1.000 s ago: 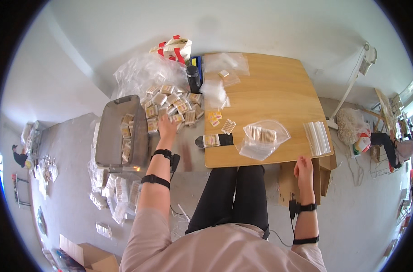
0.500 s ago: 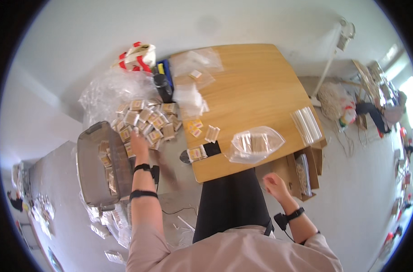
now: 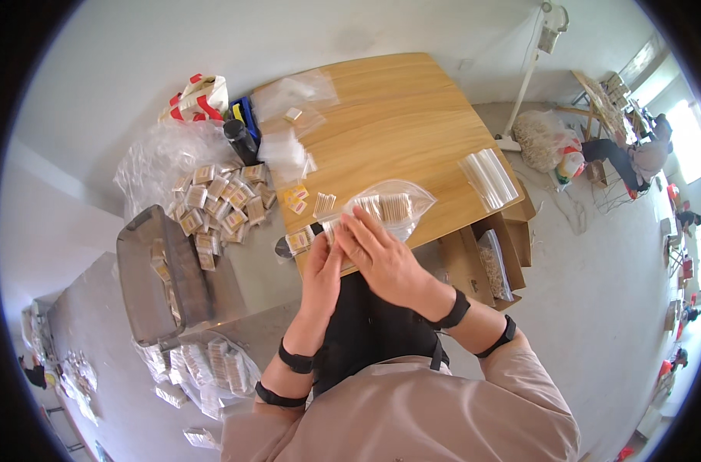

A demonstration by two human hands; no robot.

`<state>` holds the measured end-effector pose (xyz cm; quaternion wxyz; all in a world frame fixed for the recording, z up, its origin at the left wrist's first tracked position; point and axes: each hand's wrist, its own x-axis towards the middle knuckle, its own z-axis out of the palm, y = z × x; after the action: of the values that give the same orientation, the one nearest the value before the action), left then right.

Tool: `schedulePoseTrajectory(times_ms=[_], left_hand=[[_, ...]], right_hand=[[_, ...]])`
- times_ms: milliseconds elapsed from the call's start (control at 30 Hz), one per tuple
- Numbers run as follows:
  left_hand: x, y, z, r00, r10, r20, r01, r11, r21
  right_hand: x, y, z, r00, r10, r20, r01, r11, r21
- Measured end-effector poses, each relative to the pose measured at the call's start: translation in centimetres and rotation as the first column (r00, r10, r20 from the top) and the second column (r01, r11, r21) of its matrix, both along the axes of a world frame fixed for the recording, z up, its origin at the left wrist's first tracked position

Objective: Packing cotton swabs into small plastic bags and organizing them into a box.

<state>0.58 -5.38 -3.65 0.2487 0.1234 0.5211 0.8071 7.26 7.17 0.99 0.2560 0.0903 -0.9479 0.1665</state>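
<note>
My left hand point(image 3: 322, 273) and my right hand point(image 3: 389, 258) meet over the front edge of the wooden table. A small clear plastic packet point(image 3: 329, 228) shows between their fingers; its contents are mostly hidden. The left fingers pinch it from the near side, while the right fingers press together over its top. Just beyond my right hand lies an open clear plastic bag point(image 3: 417, 206) holding short pale sticks point(image 3: 389, 206). A small bundle of sticks point(image 3: 324, 204) and several yellow cards point(image 3: 296, 198) lie past my left hand. Beside that hand is a filled packet point(image 3: 298, 241).
Left of the table point(image 3: 381, 115) are a heap of filled packets point(image 3: 221, 202), a grey plastic bin point(image 3: 146, 285) and a dark bottle point(image 3: 240, 138). Flat clear bags point(image 3: 285, 154) and long clear sleeves point(image 3: 489, 181) lie on the tabletop. Cardboard boxes point(image 3: 473, 269) stand below its right side.
My left hand has come from the packet heap to the table's front edge. My right hand has risen from beside my lap to join it, and a small clear packet is between them.
</note>
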Motion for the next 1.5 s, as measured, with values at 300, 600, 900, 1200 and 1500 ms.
schedulePoseTrajectory(times_ms=[300, 600, 900, 1200, 1500], left_hand=[[-3.9, 3.7, -0.7, 0.961, -0.056, -0.271, -0.114, 0.812, -0.573], [-4.3, 5.9, -1.7, 0.992, -0.093, -0.085, 0.035, 0.852, -0.522], [-3.4, 5.0, -1.2, 0.992, -0.099, -0.078, 0.05, 0.877, -0.478], [-2.7, 3.8, -0.6, 0.997, -0.08, -0.021, 0.064, 0.91, -0.41], [-1.9, 3.7, 0.1, 0.982, -0.115, 0.148, 0.154, 0.945, -0.289]], right_hand=[[-0.6, 9.3, 2.4, 0.96, 0.12, 0.252, -0.061, 0.971, -0.231], [-4.2, 8.6, -2.8, 0.865, 0.013, 0.501, -0.045, 0.998, 0.051], [-5.7, 10.1, -4.7, 0.807, 0.269, 0.526, -0.313, 0.95, -0.007], [-6.3, 6.5, -3.2, 0.651, 0.046, 0.758, -0.128, 0.991, 0.05], [-7.1, 8.4, -3.5, 0.697, 0.238, 0.676, -0.332, 0.943, 0.01]])
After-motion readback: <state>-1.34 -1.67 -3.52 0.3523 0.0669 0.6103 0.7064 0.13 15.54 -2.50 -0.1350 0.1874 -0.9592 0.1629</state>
